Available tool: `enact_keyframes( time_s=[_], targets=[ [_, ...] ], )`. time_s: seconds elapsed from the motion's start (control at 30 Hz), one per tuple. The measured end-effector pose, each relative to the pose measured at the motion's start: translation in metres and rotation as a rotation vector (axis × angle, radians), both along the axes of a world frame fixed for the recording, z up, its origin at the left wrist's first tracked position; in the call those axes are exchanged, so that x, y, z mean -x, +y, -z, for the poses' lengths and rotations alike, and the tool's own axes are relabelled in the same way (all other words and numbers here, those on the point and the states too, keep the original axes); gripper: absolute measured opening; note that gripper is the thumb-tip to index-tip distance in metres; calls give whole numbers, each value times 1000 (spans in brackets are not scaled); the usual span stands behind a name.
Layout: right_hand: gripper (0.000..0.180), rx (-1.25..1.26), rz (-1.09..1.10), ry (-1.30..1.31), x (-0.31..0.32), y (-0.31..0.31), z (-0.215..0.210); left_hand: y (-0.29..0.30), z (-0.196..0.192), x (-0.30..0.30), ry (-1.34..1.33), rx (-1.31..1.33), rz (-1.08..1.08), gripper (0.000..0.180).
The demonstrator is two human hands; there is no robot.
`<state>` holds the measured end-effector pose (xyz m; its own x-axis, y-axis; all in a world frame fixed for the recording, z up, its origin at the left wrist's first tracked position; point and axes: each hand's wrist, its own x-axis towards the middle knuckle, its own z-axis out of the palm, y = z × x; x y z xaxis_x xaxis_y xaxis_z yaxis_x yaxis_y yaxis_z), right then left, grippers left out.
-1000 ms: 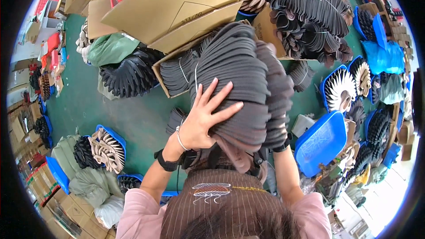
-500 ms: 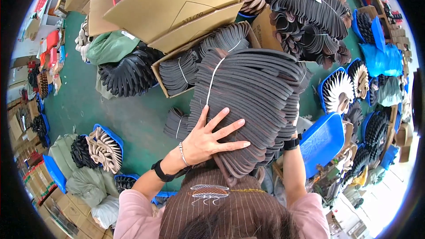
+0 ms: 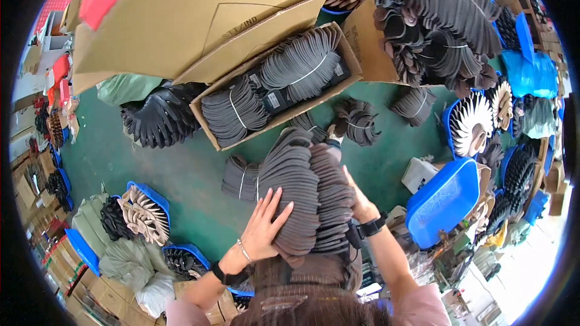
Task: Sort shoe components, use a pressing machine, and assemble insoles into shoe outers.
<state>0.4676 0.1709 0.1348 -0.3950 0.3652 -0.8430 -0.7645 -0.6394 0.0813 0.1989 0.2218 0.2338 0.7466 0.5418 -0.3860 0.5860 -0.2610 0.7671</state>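
Observation:
Between my two hands is a thick stack of dark grey insoles (image 3: 293,184), held above my lap in two side-by-side rows. My left hand (image 3: 263,223) presses its left side with fingers stretched along it. On the right side rests my right hand (image 3: 360,205), its fingers partly hidden behind the stack. Beyond it stands an open cardboard carton (image 3: 356,66) with string-tied insole bundles inside, a large one (image 3: 305,63) at the right and another (image 3: 232,115) at the left. A tied bundle (image 3: 240,178) lies on the floor left of my stack.
More tied bundles (image 3: 414,105) lie on the green floor right of the carton. A big insole pile (image 3: 435,18) rises at the upper right. A blue tub (image 3: 444,202) tilts at the right. Black soles (image 3: 160,115) and a tub of beige pieces (image 3: 145,211) are at the left.
The stack has come down and nearer my body, turned so both rows show. My left hand has moved lower, onto its side. The carton's contents and floor bundles show more fully.

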Motion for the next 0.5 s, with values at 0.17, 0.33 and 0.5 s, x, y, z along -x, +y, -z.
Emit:
enact_keyframes(
  time_s=[0.17,0.33,0.5],
  targets=[
    [74,67,-329,-45,11,32,53,-9,63,15,6,153,-255,106],
    [82,-399,-883,-240,-9,82,159,-37,131,53,41,346,-701,87],
    [113,-475,-550,-1186,-65,197,255,-72,194,59,140,372,-942,83]
  ],
)
